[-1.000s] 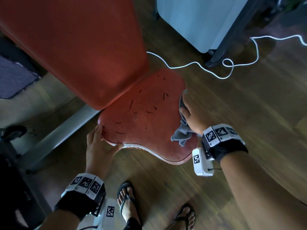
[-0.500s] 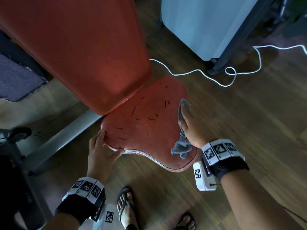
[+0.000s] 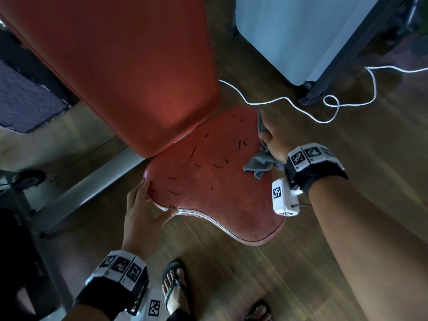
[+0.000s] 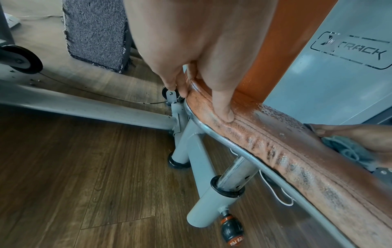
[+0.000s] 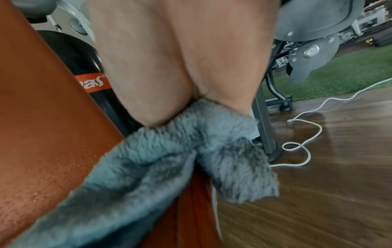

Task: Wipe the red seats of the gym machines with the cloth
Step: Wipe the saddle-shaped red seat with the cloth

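The red seat (image 3: 208, 186), cracked and speckled with droplets, lies below the red backrest (image 3: 127, 66). My left hand (image 3: 148, 205) grips its near-left corner, with fingers over the top and the thumb (image 4: 222, 110) pressed on the side seam of the seat (image 4: 275, 142). My right hand (image 3: 272, 135) holds the grey cloth (image 3: 259, 163) against the far right edge. The fluffy cloth (image 5: 169, 167) bunches under that hand (image 5: 180, 58) and drapes over the seat (image 5: 42, 176). From the left wrist, the right hand (image 4: 360, 139) and cloth (image 4: 347, 149) show at the far right.
A white cable (image 3: 324, 112) loops on the wooden floor right of the seat, by a pale machine panel (image 3: 301, 31). A grey frame beam (image 3: 92, 186) runs left under the seat. An adjustment knob (image 4: 231, 229) sticks out below. My sandalled feet (image 3: 176, 290) stand close in front.
My right hand has slid the cloth along the seat's right edge towards the far end. The left hand keeps its hold on the near-left corner.
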`<action>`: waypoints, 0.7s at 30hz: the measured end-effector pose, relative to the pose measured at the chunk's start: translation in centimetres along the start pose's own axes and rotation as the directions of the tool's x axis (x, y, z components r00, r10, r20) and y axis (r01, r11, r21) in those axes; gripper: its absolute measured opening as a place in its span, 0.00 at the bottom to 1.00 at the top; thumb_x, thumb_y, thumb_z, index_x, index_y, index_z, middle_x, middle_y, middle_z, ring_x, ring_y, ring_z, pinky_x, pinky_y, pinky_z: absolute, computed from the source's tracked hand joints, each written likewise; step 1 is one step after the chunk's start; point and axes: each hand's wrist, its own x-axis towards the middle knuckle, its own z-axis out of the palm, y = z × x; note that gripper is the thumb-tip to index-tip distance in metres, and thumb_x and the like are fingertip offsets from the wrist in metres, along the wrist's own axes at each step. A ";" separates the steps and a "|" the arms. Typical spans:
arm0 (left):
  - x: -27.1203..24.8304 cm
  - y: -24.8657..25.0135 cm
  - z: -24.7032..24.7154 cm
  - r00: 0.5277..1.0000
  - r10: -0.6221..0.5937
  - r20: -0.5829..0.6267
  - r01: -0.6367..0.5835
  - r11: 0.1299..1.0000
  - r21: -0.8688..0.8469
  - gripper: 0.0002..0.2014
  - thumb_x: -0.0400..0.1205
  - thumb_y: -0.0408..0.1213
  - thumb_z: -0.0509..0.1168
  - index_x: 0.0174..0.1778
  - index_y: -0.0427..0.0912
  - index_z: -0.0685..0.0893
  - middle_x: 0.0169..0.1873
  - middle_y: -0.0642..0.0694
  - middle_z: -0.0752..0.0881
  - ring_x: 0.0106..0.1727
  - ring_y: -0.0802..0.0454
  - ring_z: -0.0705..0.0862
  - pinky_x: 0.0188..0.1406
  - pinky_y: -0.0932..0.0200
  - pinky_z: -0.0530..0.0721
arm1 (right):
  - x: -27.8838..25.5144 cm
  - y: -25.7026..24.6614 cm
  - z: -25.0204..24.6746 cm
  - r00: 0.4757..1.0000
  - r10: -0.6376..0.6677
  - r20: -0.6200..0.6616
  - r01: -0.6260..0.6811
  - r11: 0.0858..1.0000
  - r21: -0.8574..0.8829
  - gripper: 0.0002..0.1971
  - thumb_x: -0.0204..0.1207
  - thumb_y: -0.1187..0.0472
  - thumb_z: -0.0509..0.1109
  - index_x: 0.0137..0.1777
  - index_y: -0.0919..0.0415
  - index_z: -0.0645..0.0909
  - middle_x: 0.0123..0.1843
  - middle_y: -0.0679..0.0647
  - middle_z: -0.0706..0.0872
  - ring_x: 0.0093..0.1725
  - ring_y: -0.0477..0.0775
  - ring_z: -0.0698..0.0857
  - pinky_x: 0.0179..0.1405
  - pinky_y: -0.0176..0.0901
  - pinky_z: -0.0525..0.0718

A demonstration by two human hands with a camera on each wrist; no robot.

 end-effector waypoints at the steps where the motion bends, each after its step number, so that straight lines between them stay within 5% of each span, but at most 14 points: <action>1: 0.0 -0.1 0.1 1.000 0.001 0.001 -0.001 1.000 -0.006 0.50 0.65 0.39 0.83 0.82 0.45 0.64 0.74 0.53 0.68 0.67 0.57 0.77 0.71 0.54 0.74 | 0.2 0.2 0.2 1.000 -0.010 -0.018 0.009 0.999 -0.034 0.30 0.85 0.47 0.55 0.85 0.53 0.52 0.86 0.56 0.57 0.84 0.60 0.55 0.82 0.57 0.53; 7: 0.0 -0.2 0.2 1.000 0.000 -0.022 0.000 1.000 -0.023 0.50 0.65 0.38 0.84 0.81 0.46 0.66 0.73 0.55 0.69 0.66 0.57 0.77 0.67 0.58 0.74 | -1.0 0.5 0.6 0.999 -0.024 -0.031 0.019 0.989 -0.145 0.31 0.85 0.44 0.52 0.85 0.53 0.51 0.85 0.58 0.56 0.84 0.62 0.55 0.82 0.59 0.54; 11: 0.1 -0.7 0.4 1.000 0.006 -0.031 -0.007 1.000 -0.026 0.50 0.64 0.39 0.84 0.81 0.45 0.66 0.73 0.55 0.69 0.67 0.57 0.77 0.69 0.56 0.75 | 0.8 -0.8 -0.2 0.998 0.054 -0.024 -0.051 0.992 0.116 0.26 0.87 0.52 0.52 0.84 0.49 0.56 0.82 0.59 0.66 0.80 0.61 0.64 0.79 0.52 0.59; 14: 0.3 -0.9 0.4 0.999 0.017 -0.035 -0.018 1.000 -0.024 0.50 0.63 0.39 0.84 0.81 0.45 0.67 0.73 0.55 0.69 0.67 0.55 0.78 0.71 0.50 0.78 | 3.1 -1.8 -1.0 1.000 0.024 -0.007 -0.022 0.987 0.158 0.24 0.87 0.55 0.53 0.83 0.48 0.60 0.74 0.59 0.76 0.70 0.61 0.76 0.69 0.50 0.72; 16: 0.4 -1.0 0.4 0.999 0.018 -0.036 -0.019 1.000 -0.015 0.50 0.63 0.40 0.84 0.81 0.46 0.67 0.73 0.55 0.69 0.69 0.54 0.78 0.71 0.48 0.78 | 4.4 -2.5 -1.4 0.999 -0.002 0.036 -0.006 0.974 0.226 0.24 0.87 0.56 0.54 0.82 0.46 0.62 0.70 0.56 0.80 0.59 0.57 0.83 0.53 0.45 0.79; 21: 0.4 -1.1 0.4 0.999 0.028 -0.040 -0.028 1.000 -0.008 0.50 0.62 0.40 0.85 0.80 0.44 0.68 0.72 0.54 0.70 0.67 0.53 0.79 0.70 0.48 0.79 | 5.4 -2.9 -1.8 0.997 -0.045 0.064 0.030 0.974 0.224 0.23 0.87 0.59 0.53 0.81 0.46 0.63 0.66 0.54 0.81 0.46 0.48 0.79 0.34 0.33 0.73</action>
